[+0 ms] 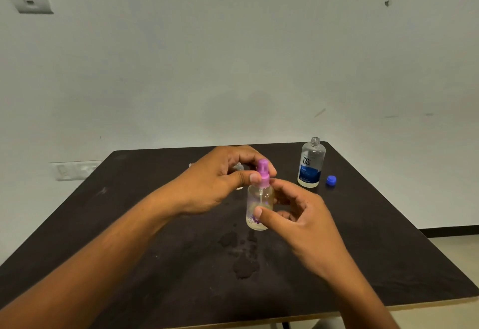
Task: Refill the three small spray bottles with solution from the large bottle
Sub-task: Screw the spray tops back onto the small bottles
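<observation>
A small clear spray bottle [259, 203] with a purple print stands upright at the table's middle. My right hand [298, 214] grips its body, thumb on the front. My left hand [220, 181] pinches its pink spray top [263, 173] between thumb and fingers. Behind my left hand a second small clear bottle [238, 166] shows only in part, and a third small bottle top [191, 165] peeks out further left. The large clear bottle [311, 164] with a blue label stands uncapped at the back right, its blue cap [331, 180] lying on the table beside it.
The dark table [129, 225] has wet patches [242, 258] just in front of the held bottle. A pale wall rises directly behind the table's far edge. Floor shows past the right edge.
</observation>
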Motion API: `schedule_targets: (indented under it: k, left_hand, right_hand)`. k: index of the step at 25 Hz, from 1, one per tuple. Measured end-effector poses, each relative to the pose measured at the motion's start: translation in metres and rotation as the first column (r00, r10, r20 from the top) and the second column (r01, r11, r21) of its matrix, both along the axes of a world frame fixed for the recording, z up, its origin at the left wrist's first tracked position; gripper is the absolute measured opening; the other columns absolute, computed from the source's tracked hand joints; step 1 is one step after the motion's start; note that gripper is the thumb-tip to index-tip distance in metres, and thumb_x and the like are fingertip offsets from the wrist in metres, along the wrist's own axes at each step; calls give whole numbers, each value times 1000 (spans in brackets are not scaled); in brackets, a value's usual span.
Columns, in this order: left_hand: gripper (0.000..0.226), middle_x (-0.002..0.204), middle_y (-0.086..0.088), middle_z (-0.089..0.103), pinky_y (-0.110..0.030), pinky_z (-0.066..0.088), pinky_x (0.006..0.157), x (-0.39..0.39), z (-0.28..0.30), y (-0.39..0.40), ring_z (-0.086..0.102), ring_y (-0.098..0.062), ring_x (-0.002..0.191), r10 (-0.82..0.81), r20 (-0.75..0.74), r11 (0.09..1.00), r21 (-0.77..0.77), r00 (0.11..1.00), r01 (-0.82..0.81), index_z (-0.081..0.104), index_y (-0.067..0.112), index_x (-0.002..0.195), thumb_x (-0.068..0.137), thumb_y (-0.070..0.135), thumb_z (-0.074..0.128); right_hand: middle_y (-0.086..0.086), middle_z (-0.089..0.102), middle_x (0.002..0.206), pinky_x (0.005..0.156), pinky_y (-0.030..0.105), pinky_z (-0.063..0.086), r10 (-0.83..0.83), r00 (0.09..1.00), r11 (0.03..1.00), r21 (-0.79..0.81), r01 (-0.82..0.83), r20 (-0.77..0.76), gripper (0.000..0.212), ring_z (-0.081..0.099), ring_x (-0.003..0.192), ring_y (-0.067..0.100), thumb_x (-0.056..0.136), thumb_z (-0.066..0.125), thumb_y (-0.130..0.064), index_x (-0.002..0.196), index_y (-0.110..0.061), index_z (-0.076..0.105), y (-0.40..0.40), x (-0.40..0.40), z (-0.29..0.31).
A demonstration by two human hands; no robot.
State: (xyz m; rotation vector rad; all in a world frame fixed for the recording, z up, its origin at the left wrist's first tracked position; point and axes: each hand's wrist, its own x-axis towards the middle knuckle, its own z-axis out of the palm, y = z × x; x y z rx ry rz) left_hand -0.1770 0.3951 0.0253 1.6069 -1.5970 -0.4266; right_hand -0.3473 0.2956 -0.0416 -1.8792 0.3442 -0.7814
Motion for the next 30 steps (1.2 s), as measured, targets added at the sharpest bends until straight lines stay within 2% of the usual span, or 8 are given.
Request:
schedule_targets:
  k: [4, 7, 10, 13, 16, 22, 26, 30]
  left_hand:
    - [25, 118, 16, 70, -28, 55, 96, 33, -12, -16, 65, -1, 114, 131, 7, 988, -80, 991, -130, 68, 26, 124, 99, 27, 64]
    - [32, 125, 18, 64, -28, 53, 99, 69, -25, -30, 60, 3, 113, 311, 154, 945, -154, 938, -288, 63, 28, 132, 100, 31, 63]
    - [40, 139, 14, 55, -18, 44, 95, 108, -36, -47, 49, 2, 121, 388, 283, 922, -136, 877, -364, 55, 28, 141, 101, 38, 58]
    - [50, 153, 9, 47, -26, 42, 104, 145, -48, -70, 41, -9, 140, 402, 388, 912, -86, 829, -402, 46, 29, 149, 102, 45, 53]
    - [57, 160, 5, 41, -35, 39, 114, 171, -57, -93, 36, -14, 147, 376, 447, 912, -25, 812, -409, 40, 27, 154, 102, 46, 53]
    - [58, 160, 4, 41, -29, 31, 114, 210, -70, -133, 35, -16, 147, 344, 518, 923, -32, 783, -384, 39, 25, 154, 101, 45, 55]
    - [61, 160, 4, 40, -22, 24, 110, 219, -72, -146, 33, -14, 147, 330, 561, 932, -62, 760, -358, 38, 25, 154, 100, 44, 58]
    - [62, 160, 3, 41, -25, 26, 114, 225, -73, -151, 33, -15, 148, 319, 589, 938, -81, 743, -338, 38, 25, 154, 99, 45, 58]
  right_hand:
    - [-15, 72, 98, 72, 12, 53, -108, 994, 993, -48, 107, -24, 37, 67, 93, 0, 81, 83, -27, 113, -39, 69, -23, 29, -3]
    - [-16, 70, 98, 68, 11, 50, -226, 971, 971, -101, 218, -76, 39, 63, 89, -4, 78, 85, -32, 112, -36, 67, -56, 56, -6]
    - [-13, 67, 95, 66, 10, 44, -310, 944, 948, -118, 297, -111, 39, 61, 83, 1, 78, 86, -32, 110, -30, 65, -95, 90, -11]
    - [-12, 65, 91, 67, 13, 43, -368, 922, 926, -143, 350, -122, 40, 60, 79, 4, 78, 86, -32, 111, -24, 64, -134, 127, -21]
    - [-11, 64, 90, 65, 13, 42, -411, 902, 907, -164, 389, -135, 41, 59, 76, 3, 77, 87, -33, 110, -22, 64, -172, 161, -33]
    - [-2, 67, 105, 68, 11, 42, -478, 865, 878, -128, 462, -153, 44, 60, 82, 3, 79, 86, -24, 116, -15, 64, -245, 235, -63]
    - [4, 67, 117, 83, 22, 45, -516, 839, 857, -105, 505, -174, 48, 64, 102, 17, 81, 84, -20, 124, -11, 62, -282, 276, -79]
    - [6, 67, 118, 83, 24, 44, -543, 810, 840, -133, 527, -221, 45, 64, 105, 21, 83, 83, -20, 122, -10, 62, -306, 303, -92]
